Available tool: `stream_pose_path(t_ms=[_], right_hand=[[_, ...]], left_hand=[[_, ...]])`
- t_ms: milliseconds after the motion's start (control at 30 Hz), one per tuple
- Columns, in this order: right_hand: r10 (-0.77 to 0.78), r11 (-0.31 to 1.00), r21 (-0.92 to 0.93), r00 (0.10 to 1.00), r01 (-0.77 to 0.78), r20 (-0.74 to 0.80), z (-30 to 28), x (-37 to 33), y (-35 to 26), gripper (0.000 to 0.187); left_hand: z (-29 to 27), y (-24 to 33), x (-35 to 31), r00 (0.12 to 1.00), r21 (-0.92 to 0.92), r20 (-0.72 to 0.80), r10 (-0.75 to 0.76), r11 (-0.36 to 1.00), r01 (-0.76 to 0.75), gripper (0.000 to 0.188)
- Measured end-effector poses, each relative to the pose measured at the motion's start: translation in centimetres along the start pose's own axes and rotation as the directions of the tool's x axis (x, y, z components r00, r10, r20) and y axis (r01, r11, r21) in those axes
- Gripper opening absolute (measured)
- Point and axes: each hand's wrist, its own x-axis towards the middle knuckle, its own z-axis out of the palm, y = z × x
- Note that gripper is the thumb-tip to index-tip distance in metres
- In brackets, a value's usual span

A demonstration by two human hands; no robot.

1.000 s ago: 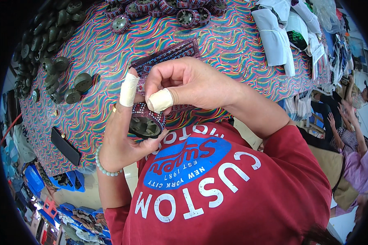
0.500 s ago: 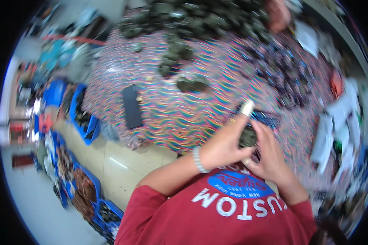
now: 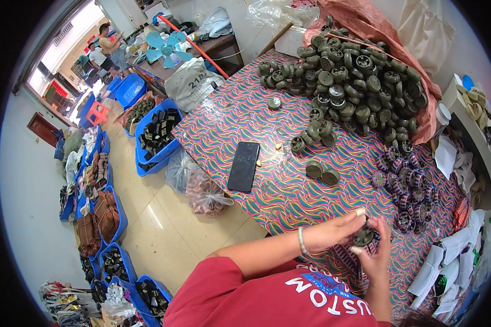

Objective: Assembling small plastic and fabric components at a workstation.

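Both bare hands meet at the lower right of the frame, above the near edge of a table with a wavy multicoloured cloth (image 3: pixel 289 204). Between them is a small dark wheel (image 3: pixel 363 235), its spoked face partly showing. Left hand (image 3: pixel 333 231) comes in from the left, a beaded bracelet (image 3: pixel 302 241) at the wrist; narrow grip, fingers over the wheel's far side. Right hand (image 3: pixel 378 255) curls on the opposite side, fingers bent and thumb near the rim, also narrow around the wheel; slight blur hides the exact contact. Pale wraps show on a left fingertip and the right thumb. A dark patterned strip (image 3: pixel 346 260) lies just below the hands, partly hidden. To the right of centre, a cluster of decorated wheels (image 3: pixel 406 185); above it, a large heap of plain dark green wheels (image 3: pixel 360 82) against reddish sheeting (image 3: pixel 428 82). Two plain wheels (image 3: pixel 322 173) sit side by side near the middle, a black phone (image 3: pixel 243 167) left of them. White paper bundles (image 3: pixel 428 272) at lower right. Blue bins (image 3: pixel 172 147) on the floor, left half; two people (image 3: pixel 108 52) at upper left.
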Motion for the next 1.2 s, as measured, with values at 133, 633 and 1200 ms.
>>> stream_pose_path(t_ms=[133,633,1200], right_hand=[[-0.103,0.995,0.025,0.99,0.101,0.101,-0.4,-1.4,0.3,0.084],[0.167,0.89,0.412,0.98,-0.197,0.108,0.0,-0.1,1.0,0.079],[0.442,0.371,0.766,0.825,-0.525,0.351,0.8,-2.0,0.8,0.041]], left_hand=[[0.5,-0.6,0.0,0.921,-0.084,0.258,-0.291,0.943,0.321,0.047],[1.1,-2.2,0.6,0.943,-0.44,0.07,-0.324,0.839,0.321,0.072],[3.8,-2.0,0.6,0.935,-0.204,-0.133,-0.33,0.932,0.3,0.06]])
